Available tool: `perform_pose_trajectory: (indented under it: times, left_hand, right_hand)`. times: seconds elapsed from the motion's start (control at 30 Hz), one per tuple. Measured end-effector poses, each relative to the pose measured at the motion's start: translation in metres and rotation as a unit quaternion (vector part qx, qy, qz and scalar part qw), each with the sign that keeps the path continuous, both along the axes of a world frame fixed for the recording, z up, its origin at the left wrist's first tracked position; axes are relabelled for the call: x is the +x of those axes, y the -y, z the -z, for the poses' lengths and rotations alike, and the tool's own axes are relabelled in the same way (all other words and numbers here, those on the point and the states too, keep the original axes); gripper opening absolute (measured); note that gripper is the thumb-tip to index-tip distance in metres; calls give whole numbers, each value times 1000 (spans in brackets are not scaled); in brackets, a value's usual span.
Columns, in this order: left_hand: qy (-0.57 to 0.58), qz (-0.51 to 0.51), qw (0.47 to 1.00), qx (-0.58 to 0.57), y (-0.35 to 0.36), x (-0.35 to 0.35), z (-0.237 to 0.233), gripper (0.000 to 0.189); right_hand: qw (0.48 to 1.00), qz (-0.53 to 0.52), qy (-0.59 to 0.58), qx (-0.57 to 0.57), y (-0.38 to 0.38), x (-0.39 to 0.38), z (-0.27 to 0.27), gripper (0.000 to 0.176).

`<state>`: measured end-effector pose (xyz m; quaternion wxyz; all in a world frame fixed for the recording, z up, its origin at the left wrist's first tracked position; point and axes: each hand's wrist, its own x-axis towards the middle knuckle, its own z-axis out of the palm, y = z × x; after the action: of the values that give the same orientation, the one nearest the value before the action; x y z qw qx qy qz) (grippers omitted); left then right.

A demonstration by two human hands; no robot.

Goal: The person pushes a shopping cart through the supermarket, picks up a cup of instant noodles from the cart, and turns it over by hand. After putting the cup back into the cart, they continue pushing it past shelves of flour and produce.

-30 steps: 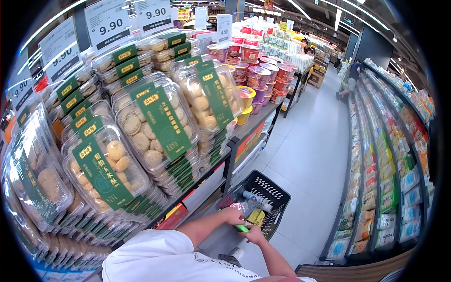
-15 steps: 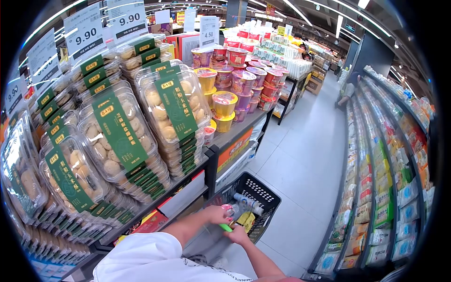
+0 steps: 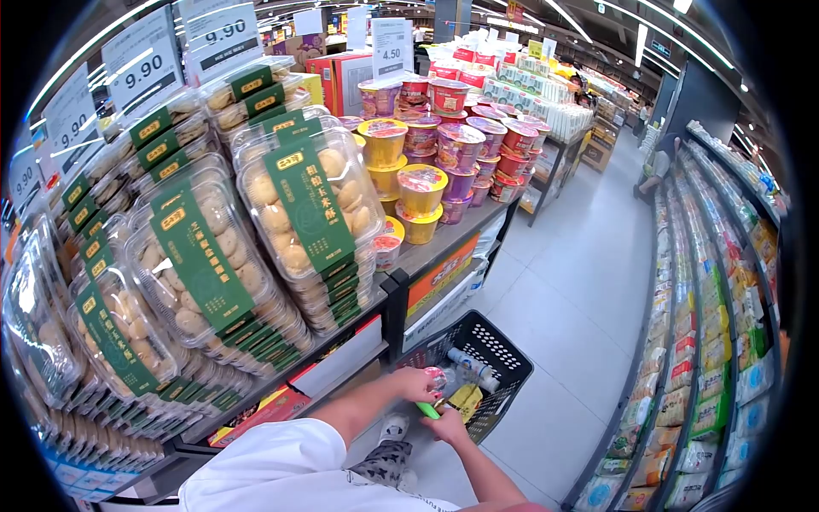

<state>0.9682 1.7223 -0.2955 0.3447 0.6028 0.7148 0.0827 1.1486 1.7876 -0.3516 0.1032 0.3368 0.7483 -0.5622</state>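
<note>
A black plastic shopping basket [image 3: 512, 369] with a perforated wall is in front of my body, low over the aisle floor. My right hand [image 3: 450, 426] is closed around its bright green handle [image 3: 428, 410]. Just above and to the left, my left hand [image 3: 416, 384] is closed on a small item with a red, pink and white top [image 3: 438, 378], its kind too small to tell. Inside the basket lie a clear bottle [image 3: 473, 365] and a yellow packet [image 3: 467, 399].
Stacked clear boxes of cookies [image 3: 311, 200] fill the shelf on my left, beside instant noodle cups [image 3: 422, 189]. Bagged goods [image 3: 665, 401] line the curved shelves on the right. A tiled aisle [image 3: 567, 290] runs between, with a person [image 3: 655, 169] low by the right shelves.
The surroundings, basket and hands appear shifted slightly right in view. My shoe and patterned trouser leg now show more clearly below my arms. Both hands keep their grip.
</note>
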Motion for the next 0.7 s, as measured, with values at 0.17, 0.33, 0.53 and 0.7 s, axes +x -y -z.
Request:
perform_pose_trajectory:
  times: [0.17, 0.33, 0.53, 0.7]
  left_hand:
    - [-13, 11, 1000, -3, -33, -17, 4, 38]
    - [-18, 19, 1000, 14, -69, -32, 14, 38]
    - [-19, 37, 999, 26, -108, -41, 19, 39]
    - [-23, 55, 997, 52, -135, -45, 18, 36]
  right_hand:
    - [1000, 9, 9, 25, -25, -16, 8, 42]
    - [1000, 28, -5, 6, -56, -27, 14, 42]
    - [997, 59, 37, -35, -88, -37, 0, 36]
    - [995, 88, 31, -34, -114, -33, 23, 40]
